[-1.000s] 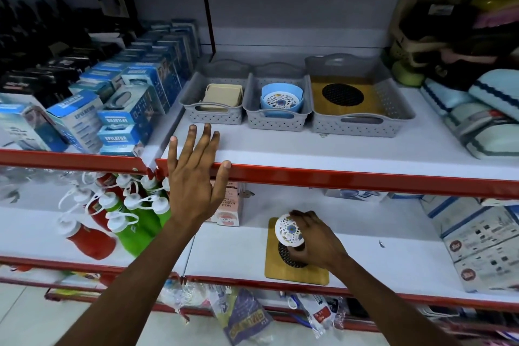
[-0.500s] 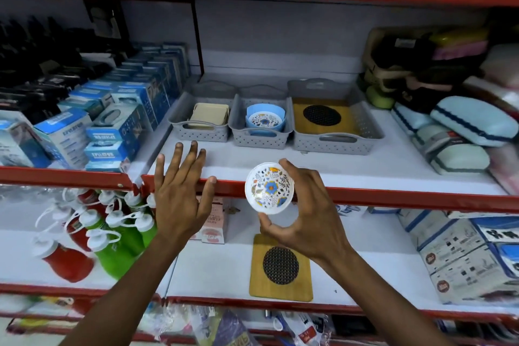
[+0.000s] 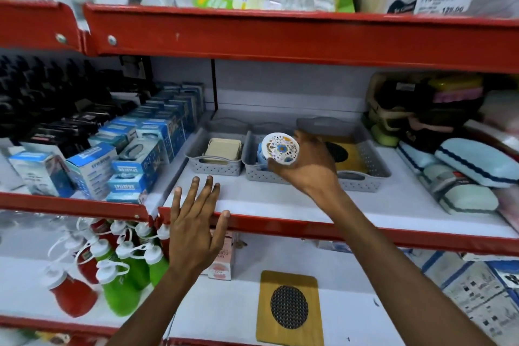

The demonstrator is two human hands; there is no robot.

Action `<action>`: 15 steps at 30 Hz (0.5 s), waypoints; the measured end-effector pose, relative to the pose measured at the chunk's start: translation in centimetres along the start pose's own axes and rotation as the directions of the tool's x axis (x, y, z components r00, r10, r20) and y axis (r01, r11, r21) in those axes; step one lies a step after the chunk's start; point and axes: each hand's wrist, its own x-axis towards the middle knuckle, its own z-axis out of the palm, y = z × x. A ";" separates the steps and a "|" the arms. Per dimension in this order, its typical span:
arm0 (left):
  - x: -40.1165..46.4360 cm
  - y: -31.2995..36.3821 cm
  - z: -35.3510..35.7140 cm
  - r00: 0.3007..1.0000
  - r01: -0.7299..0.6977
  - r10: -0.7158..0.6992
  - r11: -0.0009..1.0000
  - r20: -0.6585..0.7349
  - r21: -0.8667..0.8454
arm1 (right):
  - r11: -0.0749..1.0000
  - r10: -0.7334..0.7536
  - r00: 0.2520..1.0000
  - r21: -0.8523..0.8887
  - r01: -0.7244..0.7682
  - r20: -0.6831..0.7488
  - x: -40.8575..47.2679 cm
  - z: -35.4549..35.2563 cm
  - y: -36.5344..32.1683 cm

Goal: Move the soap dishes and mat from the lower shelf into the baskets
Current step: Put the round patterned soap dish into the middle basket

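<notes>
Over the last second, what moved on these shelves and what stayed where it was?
The right hand lifted the floral soap dish off the wooden mat on the lower shelf and carried it up and back to the middle basket, above the blue dishes there. It still grips the dish. The left hand stayed open at the red shelf edge; the mat and the three baskets' contents did not move.
</notes>
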 end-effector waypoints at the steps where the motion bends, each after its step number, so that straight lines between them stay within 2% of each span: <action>1: 0.0 0.0 0.0 1.000 -0.001 0.001 1.000 0.000 -0.002 | 1.000 0.019 0.999 -0.022 -0.018 0.037 1.4 0.3 -0.2; 8: 0.1 -0.2 -0.1 1.000 -0.012 0.012 1.000 0.017 -0.017 | 0.985 -0.007 0.976 -0.168 0.044 0.216 5.3 1.3 -0.3; 15: 0.3 -0.5 0.3 1.000 -0.013 0.013 1.000 0.028 -0.009 | 0.978 -0.030 0.944 -0.187 0.096 0.329 5.7 1.7 0.3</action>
